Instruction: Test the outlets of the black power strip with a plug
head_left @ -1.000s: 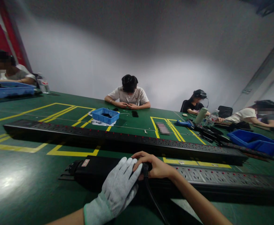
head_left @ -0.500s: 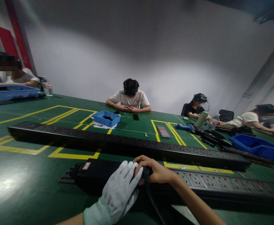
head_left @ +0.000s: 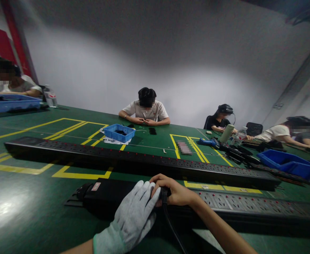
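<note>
A long black power strip [head_left: 239,204] with rows of sockets and red dots lies across the near side of the table. My left hand [head_left: 133,213], in a pale grey glove, grips its body, with the fingers laid over the top and the thumb at the near side. Close against those fingertips, my bare right hand [head_left: 173,190] is closed around a black plug [head_left: 164,194] held at the strip. From the plug a black power cord [head_left: 172,224] hangs toward me. The plug's front and the socket area under my hands are hidden.
Behind lies a second long power strip [head_left: 133,158]. Farther back are a small blue bin [head_left: 119,133] of dark parts, a phone [head_left: 184,147] and a blue-handled tool [head_left: 208,142]. A larger blue bin [head_left: 287,162] stands at right. Several people sit around the green table [head_left: 17,197].
The whole scene has shifted slightly left and up as my head moved. Both hands keep their hold at the same place on the near power strip.
</note>
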`<move>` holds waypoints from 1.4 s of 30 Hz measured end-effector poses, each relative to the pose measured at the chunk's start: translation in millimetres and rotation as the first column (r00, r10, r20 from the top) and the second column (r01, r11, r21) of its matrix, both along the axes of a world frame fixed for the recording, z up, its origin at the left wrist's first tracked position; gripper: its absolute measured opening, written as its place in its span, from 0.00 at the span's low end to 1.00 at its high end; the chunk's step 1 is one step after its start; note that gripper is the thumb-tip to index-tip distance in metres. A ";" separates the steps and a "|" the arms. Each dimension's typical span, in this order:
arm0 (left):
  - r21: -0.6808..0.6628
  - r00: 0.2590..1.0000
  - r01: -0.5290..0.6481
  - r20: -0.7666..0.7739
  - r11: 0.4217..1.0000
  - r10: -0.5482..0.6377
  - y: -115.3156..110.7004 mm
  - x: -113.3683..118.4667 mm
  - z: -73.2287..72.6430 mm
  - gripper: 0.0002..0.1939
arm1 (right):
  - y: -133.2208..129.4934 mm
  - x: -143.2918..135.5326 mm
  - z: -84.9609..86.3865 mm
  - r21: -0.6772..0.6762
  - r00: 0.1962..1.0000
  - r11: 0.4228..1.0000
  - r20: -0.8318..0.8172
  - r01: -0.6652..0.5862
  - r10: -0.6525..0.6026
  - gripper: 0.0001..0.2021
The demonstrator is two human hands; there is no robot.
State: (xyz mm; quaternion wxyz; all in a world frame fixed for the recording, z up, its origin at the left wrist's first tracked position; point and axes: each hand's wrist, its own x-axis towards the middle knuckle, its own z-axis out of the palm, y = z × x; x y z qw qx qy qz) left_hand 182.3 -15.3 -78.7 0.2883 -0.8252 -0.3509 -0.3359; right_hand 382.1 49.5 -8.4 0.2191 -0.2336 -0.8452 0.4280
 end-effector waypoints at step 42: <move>-0.035 0.998 0.040 -0.047 0.999 -0.042 -3.4 -24.5 7.1 0.32 | 0.5 1.0 -5.7 0.091 0.999 0.996 0.043 0.017 -0.021 0.12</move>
